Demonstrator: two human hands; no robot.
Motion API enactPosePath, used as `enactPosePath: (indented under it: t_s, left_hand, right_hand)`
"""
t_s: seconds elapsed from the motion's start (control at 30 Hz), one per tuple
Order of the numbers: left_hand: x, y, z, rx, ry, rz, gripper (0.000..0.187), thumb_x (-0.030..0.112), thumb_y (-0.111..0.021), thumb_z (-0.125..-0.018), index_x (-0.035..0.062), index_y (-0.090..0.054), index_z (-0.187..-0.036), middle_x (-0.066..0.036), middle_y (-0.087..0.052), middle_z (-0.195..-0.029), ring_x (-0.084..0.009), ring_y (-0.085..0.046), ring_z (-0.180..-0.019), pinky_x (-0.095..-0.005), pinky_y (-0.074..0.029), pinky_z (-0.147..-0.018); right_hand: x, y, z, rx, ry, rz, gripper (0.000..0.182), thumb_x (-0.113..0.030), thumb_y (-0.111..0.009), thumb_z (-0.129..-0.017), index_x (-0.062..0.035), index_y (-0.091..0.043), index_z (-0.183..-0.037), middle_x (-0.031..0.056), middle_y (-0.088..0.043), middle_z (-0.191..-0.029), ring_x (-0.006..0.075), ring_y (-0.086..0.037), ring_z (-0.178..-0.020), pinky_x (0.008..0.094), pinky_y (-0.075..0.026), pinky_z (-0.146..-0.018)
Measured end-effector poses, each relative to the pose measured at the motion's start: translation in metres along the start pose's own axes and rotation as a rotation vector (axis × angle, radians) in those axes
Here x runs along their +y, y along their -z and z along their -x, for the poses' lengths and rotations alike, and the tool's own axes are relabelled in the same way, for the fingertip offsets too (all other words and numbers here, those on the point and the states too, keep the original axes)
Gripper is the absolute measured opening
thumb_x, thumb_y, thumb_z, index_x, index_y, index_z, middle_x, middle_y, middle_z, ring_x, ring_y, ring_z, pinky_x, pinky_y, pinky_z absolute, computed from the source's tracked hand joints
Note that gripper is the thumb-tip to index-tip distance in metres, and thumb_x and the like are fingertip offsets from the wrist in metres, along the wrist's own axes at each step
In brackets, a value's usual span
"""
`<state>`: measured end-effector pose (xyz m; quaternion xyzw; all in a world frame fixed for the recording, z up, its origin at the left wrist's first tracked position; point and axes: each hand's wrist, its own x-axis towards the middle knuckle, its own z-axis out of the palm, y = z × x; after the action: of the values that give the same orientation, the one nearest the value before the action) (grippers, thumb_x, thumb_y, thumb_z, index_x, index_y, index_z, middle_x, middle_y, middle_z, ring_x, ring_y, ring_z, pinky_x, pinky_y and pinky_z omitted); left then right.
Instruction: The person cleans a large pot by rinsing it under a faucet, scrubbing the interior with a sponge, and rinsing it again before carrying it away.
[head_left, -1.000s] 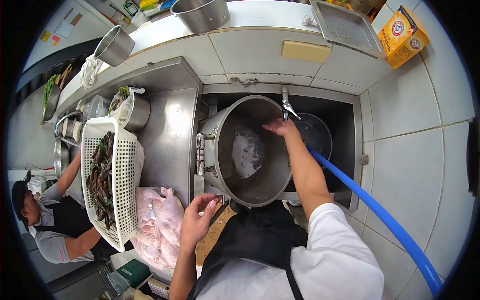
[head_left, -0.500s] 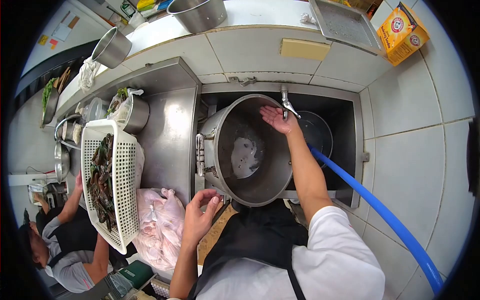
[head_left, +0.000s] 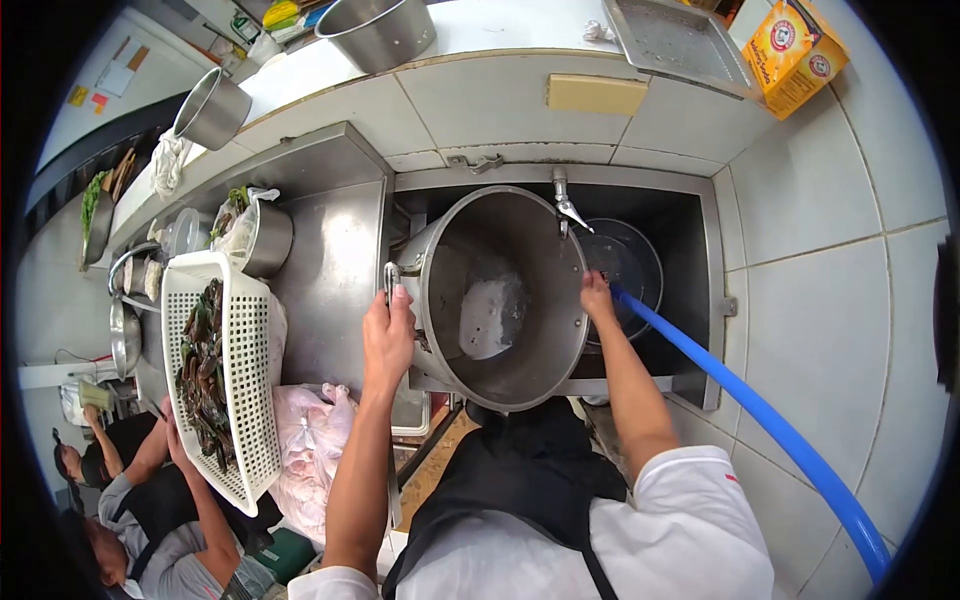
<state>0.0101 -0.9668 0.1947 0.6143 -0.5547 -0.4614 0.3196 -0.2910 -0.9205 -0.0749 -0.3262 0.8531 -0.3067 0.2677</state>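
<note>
A large metal stockpot point(head_left: 548, 300) rests in the sink point(head_left: 685, 300), tilted toward me, with a little whitish, foamy liquid point(head_left: 490, 315) at its bottom. My left hand point(head_left: 388, 338) is closed around the pot's left side handle point(head_left: 391, 280). At the opposite side, my right hand point(head_left: 597, 298) has its fingers curled by the rim, where the other handle is hidden beneath them. Just right of that hand, a blue hose point(head_left: 740, 395) runs into a round container point(head_left: 630, 262) in the sink. The faucet point(head_left: 566, 205) stands over the pot's far right rim.
A white perforated basket of dark shellfish point(head_left: 208, 370) and a bag of raw poultry point(head_left: 308, 440) stand left. Two co-workers point(head_left: 185, 510) are at far left. Metal pots point(head_left: 378, 35), a tray point(head_left: 680, 45) and a baking soda box point(head_left: 795, 58) line the ledge.
My right hand has come down from under the faucet to the pot's right side. My left hand has moved up from below the pot onto its left handle.
</note>
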Motion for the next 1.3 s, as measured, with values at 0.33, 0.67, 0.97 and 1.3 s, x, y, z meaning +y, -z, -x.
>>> enactPosePath:
  t_s: [0.33,0.67,0.97,1.3]
  left_hand:
    - [0.052,-0.020,-0.030,-0.056,0.260,0.183,0.030,0.033,-0.046,-0.088,0.0063,-0.048,-0.075,0.006,-0.034,-0.051,-0.0039,-0.027,-0.038,-0.0204,-0.021,-0.034]
    - [0.090,0.012,-0.120,-0.253,0.502,-0.019,0.023,0.027,-0.042,-0.089,0.0058,-0.050,-0.087,0.007,-0.028,-0.047,-0.0063,-0.020,-0.035,-0.0245,-0.022,-0.040]
    - [0.044,0.030,-0.155,-0.406,0.697,-0.106,0.028,0.031,-0.036,-0.090,0.0086,-0.052,-0.088,0.009,-0.023,-0.040,-0.0058,-0.016,-0.031,-0.0237,-0.021,-0.040]
    - [-0.055,0.009,-0.165,-0.687,0.899,0.204,0.028,0.033,-0.039,-0.090,0.0087,-0.049,-0.082,0.010,-0.023,-0.041,-0.0045,-0.014,-0.033,-0.0228,-0.017,-0.039]
  right_hand:
    - [0.042,0.037,0.012,0.029,-0.189,-0.210,0.037,-0.032,-0.040,-0.088,0.0007,-0.055,-0.095,0.0215,-0.058,-0.090,0.0330,-0.057,-0.078,0.0409,-0.042,-0.074]
    - [-0.037,0.165,0.064,-0.274,-0.475,-0.405,0.050,-0.039,-0.036,-0.089,0.0013,-0.061,-0.075,0.0058,-0.046,-0.053,0.0178,-0.048,-0.043,0.0274,-0.040,-0.039]
    - [-0.057,0.186,0.112,-0.391,-0.572,-1.530,0.019,-0.024,-0.041,-0.088,-0.0081,-0.048,-0.081,-0.0054,-0.033,-0.044,0.0066,-0.025,-0.032,0.0269,-0.040,-0.051]
    - [-0.111,0.241,0.133,-0.247,-0.558,-1.323,0.022,-0.022,-0.037,-0.089,-0.0034,-0.049,-0.093,-0.0057,-0.032,-0.047,0.0079,-0.022,-0.032,0.0284,-0.039,-0.049]
